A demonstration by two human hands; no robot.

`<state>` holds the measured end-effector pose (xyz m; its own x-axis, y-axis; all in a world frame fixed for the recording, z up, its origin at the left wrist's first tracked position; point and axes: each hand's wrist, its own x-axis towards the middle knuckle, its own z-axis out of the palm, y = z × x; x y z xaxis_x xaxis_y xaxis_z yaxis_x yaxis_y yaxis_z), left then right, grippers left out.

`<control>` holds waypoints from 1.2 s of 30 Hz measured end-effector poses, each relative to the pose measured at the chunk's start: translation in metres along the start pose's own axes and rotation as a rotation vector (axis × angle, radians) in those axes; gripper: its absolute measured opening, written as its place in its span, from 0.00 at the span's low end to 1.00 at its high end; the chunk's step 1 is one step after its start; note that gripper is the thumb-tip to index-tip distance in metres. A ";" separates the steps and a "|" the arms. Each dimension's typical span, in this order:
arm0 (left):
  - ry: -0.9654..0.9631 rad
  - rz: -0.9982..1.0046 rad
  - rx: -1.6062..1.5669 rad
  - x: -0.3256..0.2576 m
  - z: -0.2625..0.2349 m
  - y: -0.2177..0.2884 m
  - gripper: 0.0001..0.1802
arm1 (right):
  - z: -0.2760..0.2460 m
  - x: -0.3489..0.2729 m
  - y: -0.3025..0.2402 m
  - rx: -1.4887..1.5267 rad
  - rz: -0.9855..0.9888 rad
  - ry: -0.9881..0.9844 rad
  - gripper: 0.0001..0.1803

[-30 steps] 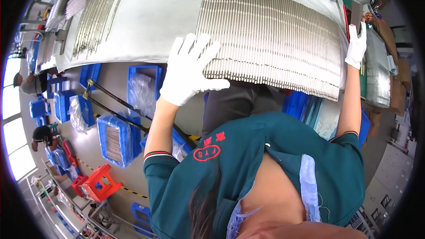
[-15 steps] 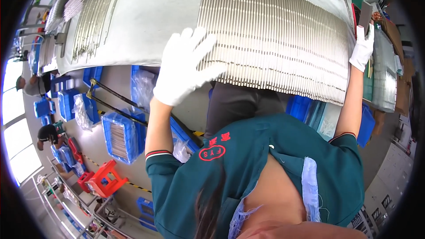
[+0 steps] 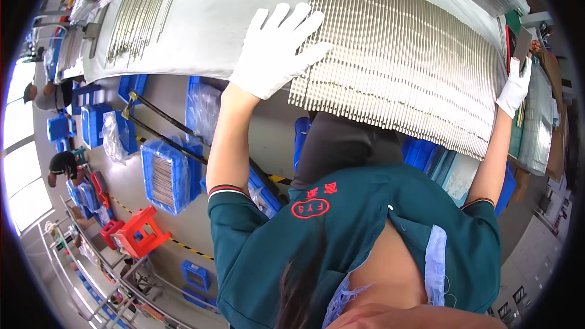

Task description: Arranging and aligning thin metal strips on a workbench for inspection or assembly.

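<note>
Thin metal rods lie side by side in a wide, flat row on the pale table. My left hand, in a white glove, is open with fingers spread at the row's left edge. Its thumb and fingertips reach over the outermost rods. Past the row's right end, my gloved right hand has its fingers closed around the lower end of a dark grey flat block. Beside that block stands a red-edged thing, partly hidden.
More loose rods lie at the table's far left. Clear ribbed plastic sits beyond my right hand. Below the table are a plastic-lined blue crate holding rods, a black-handled cart frame and a red stool. Two people work at far left.
The whole view has shifted. My left hand has slid farther from me along the row's left edge, fingers still spread. My right hand stays at the grey block.
</note>
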<state>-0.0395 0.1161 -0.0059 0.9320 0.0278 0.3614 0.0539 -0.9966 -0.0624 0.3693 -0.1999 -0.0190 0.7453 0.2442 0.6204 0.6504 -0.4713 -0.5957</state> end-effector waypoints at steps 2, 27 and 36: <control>0.004 0.041 0.045 -0.006 -0.006 -0.009 0.18 | 0.000 -0.001 -0.003 -0.008 0.014 -0.002 0.34; -0.075 0.069 0.237 -0.011 -0.037 -0.017 0.16 | 0.001 -0.002 -0.006 -0.058 -0.012 -0.051 0.33; -0.034 0.009 -0.029 0.018 -0.006 0.027 0.21 | 0.002 -0.002 -0.007 -0.044 0.033 -0.072 0.33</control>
<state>-0.0234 0.0897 0.0047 0.9442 0.0205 0.3287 0.0352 -0.9986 -0.0389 0.3635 -0.1954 -0.0176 0.7758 0.2876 0.5616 0.6195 -0.5163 -0.5913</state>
